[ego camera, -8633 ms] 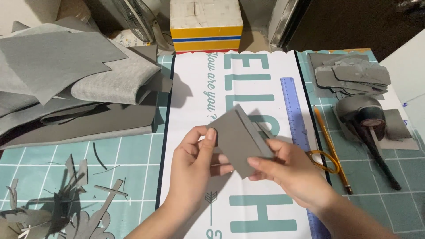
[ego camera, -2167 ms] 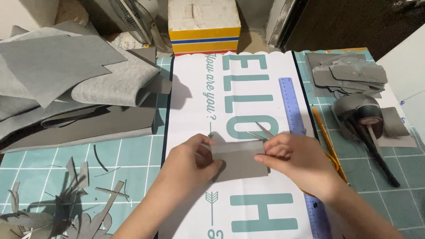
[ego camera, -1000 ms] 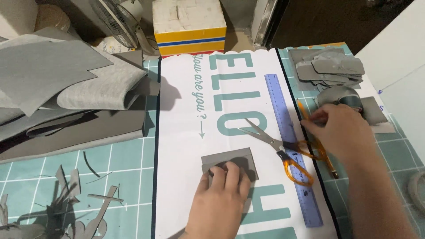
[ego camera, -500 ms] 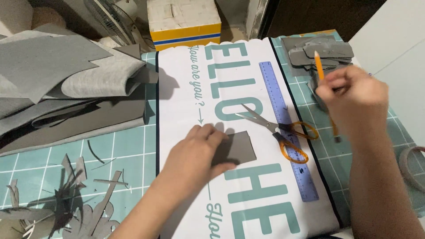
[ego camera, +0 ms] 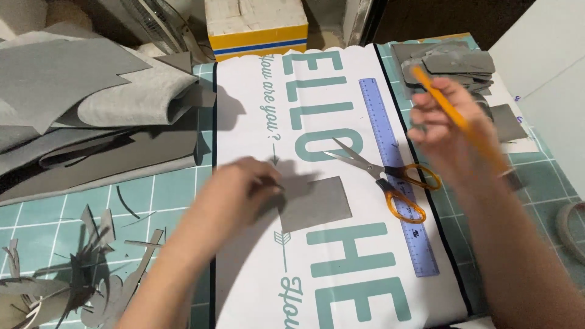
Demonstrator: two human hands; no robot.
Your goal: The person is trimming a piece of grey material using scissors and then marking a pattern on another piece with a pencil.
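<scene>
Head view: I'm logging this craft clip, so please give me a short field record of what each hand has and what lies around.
Left hand: presses on the edge of the grey rectangle
Right hand: raised, grip closed on an orange pencil, blurred
Scissors: orange handles, blades open, lying on the white banner
Ruler: purple, flat beside the scissors
Surface: teal cutting mat
Left side: grey sheets, offcuts
Far edge: yellow-banded box

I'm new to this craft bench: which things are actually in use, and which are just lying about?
In use: left hand on grey square piece; right hand holding orange pencil.

Lying about: scissors, purple ruler, grey fabric pile, offcuts, yellow-striped box.
</scene>
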